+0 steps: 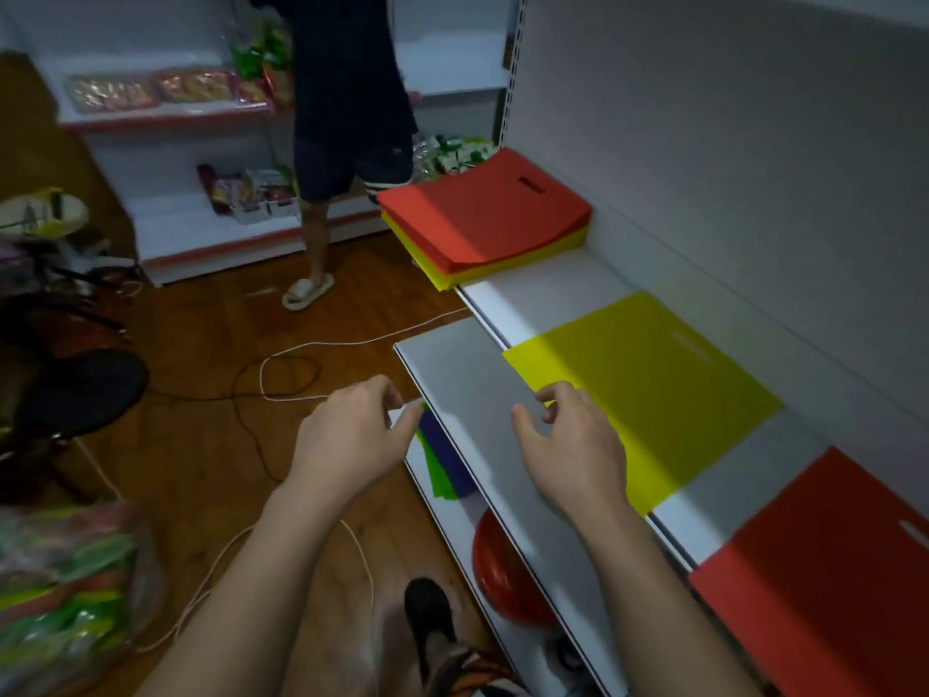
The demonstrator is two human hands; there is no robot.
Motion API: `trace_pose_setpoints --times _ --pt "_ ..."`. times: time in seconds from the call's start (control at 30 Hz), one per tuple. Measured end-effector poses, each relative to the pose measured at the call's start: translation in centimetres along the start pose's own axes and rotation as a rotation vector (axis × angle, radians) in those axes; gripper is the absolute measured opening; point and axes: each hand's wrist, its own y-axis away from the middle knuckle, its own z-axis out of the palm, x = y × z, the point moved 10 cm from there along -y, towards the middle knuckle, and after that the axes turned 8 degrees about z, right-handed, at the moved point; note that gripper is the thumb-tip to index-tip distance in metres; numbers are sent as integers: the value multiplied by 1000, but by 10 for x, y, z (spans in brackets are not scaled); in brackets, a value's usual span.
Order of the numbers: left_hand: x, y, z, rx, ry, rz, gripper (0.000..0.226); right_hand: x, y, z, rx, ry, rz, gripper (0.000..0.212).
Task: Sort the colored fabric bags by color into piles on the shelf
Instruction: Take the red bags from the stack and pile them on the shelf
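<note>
— Both hands? 
— Left hand (352, 430) and right hand (568, 440) hover low centre, fingers loosely curled, holding nothing.
— Bags?
— Yellow bag (648, 389) and red bag (829, 570) on shelf (548, 289) at right; stack (482, 218) above

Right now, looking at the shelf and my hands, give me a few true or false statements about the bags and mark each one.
1. A single yellow bag lies flat on the shelf. True.
2. The mixed stack at the far end has a green bag on top. False: a red one tops it, yellow beneath.
3. The right hand holds a red bag. False: it holds nothing.
4. A red bag lies nearer than the yellow one. True.
5. The left hand hovers off the shelf's edge. True.
</note>
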Motion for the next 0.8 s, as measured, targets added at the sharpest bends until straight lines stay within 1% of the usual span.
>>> trace_pose_setpoints --times 0.17,0.27,0.33,0.53,0.67,0.8 --pt "-21 -92 0 -4 -27 36 26 -13 -71 40 -24 -67 93 28" --pt "-32 -164 -2 -2 -49 63 28 -29 -130 55 7 -151 144 27" --pt "-37 -209 -4 -27 -66 81 27 -40 -168 61 42 -188 185 31" --pt "-60 -308 -18 -8 -96 148 23 -48 -253 81 22 -69 451 47" --pt "-70 -352 -23 4 -100 212 24 -45 -275 87 22 67 560 64" --pt "-63 -402 -14 -37 -157 306 31 -43 -285 92 61 137 640 67"
